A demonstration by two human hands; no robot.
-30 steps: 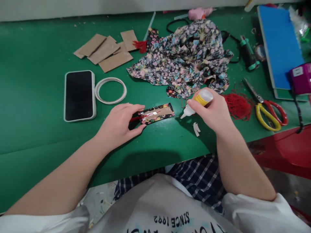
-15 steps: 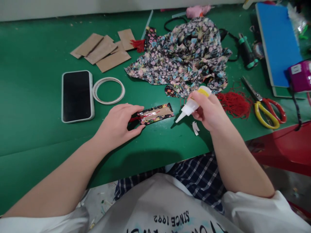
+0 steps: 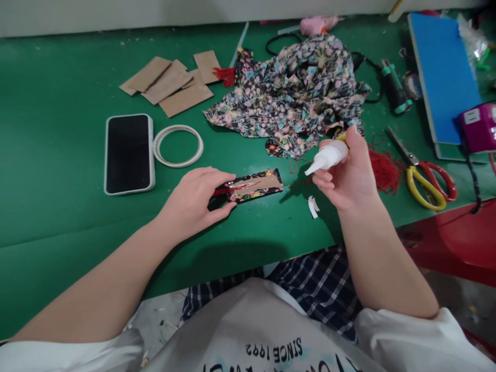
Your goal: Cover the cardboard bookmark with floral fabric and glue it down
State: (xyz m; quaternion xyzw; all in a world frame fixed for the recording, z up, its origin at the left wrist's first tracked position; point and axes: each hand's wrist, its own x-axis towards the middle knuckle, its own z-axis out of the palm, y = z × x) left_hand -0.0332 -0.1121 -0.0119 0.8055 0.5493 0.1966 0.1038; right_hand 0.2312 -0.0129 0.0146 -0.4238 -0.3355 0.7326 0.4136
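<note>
A cardboard strip edged with floral fabric (image 3: 267, 183) lies on the green table, with red thread and shiny wet streaks along its middle. My left hand (image 3: 196, 199) grips its left end between thumb and fingers, where a red tassel partly shows under the palm. Above the table to the right, my right hand (image 3: 344, 173) is wrapped round a white glue bottle (image 3: 331, 155). The bottle's nozzle points left and slightly down, apart from the strip. Below the nozzle lies a small curled white paper scrap (image 3: 313, 207).
Crumpled floral fabric (image 3: 302, 93) spreads behind the hands. Cardboard pieces (image 3: 186, 99), a phone (image 3: 129, 154) and a tape roll (image 3: 155, 147) are at left. Red threads (image 3: 385, 170), scissors (image 3: 420, 170), a green-black cutter (image 3: 394, 88) and a blue board (image 3: 444, 77) are at right.
My right hand has moved right with the glue bottle, and its nozzle has swung up, away from the strip. My left hand keeps hold of the strip. The whole view has shifted slightly.
</note>
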